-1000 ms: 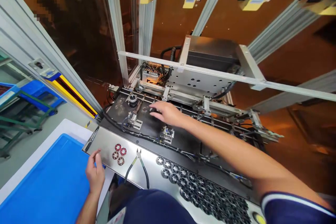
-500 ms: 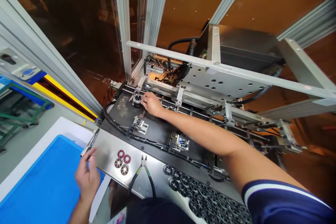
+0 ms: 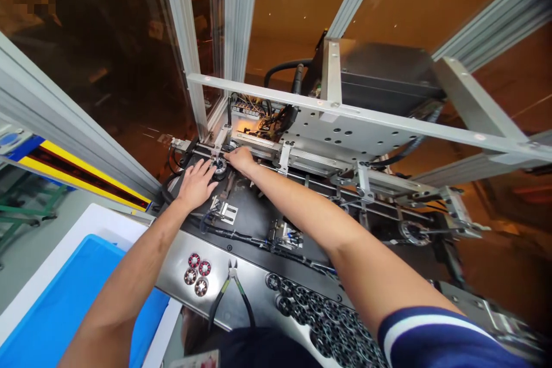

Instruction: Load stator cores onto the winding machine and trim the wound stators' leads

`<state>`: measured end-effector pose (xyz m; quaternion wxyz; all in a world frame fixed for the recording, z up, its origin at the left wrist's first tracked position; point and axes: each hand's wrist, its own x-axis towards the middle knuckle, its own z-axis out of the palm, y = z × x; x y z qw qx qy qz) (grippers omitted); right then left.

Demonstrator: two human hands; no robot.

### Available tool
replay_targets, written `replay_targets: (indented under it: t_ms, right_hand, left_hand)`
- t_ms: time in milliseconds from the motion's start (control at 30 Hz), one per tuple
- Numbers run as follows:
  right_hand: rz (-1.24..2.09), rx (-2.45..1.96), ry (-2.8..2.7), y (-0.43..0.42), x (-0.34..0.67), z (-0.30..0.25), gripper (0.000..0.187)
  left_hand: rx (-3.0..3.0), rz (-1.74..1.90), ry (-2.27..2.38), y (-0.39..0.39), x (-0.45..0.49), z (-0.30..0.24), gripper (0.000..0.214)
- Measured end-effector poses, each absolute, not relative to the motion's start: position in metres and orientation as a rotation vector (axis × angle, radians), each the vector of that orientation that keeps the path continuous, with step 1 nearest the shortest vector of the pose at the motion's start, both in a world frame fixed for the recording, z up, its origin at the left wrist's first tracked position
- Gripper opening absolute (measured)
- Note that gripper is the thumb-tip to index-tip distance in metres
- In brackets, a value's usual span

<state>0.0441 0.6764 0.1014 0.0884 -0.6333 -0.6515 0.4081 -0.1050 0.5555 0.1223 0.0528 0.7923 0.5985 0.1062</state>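
Head cam: round part [image 3: 219,168] sits at the left end of the black plate [image 3: 254,215], between both hands. Left hand [image 3: 197,185] is at its near left edge, grip spread, fingers apart. Right hand [image 3: 242,161] is at its far right edge; can't tell if that grip is apart or clamped. Counter [image 3: 177,250] in front carries four small rings [image 3: 204,268], cutters [image 3: 233,272] with handles splayed, and a bunch of black rings [image 3: 324,322] to the right.
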Motion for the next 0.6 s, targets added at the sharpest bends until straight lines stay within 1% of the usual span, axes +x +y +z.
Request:
replay_targets:
  t_ms: [200,367,500,600]
  right_hand:
    - [1.355,-1.772,-1.841,0.673,0.042,0.095,0.030]
    - [1.360,-1.760,-1.861,0.678,0.038,0.096,0.030]
    - [1.230,-1.681,-1.953,0.660,0.045,0.125,0.027]
    - [1.090,-1.481,-2.076,0.625,0.082,0.158,0.024]
  left_hand:
    - [2.488,0.098,1.804,0.558,-0.096,0.129,0.049]
    - [2.511,-0.073,1.784,0.560,-0.092,0.138,0.059]
    - [2.507,-0.186,1.800,0.561,-0.090,0.143,0.065]
    - [2.492,-0.244,1.809,0.562,-0.091,0.145,0.069]
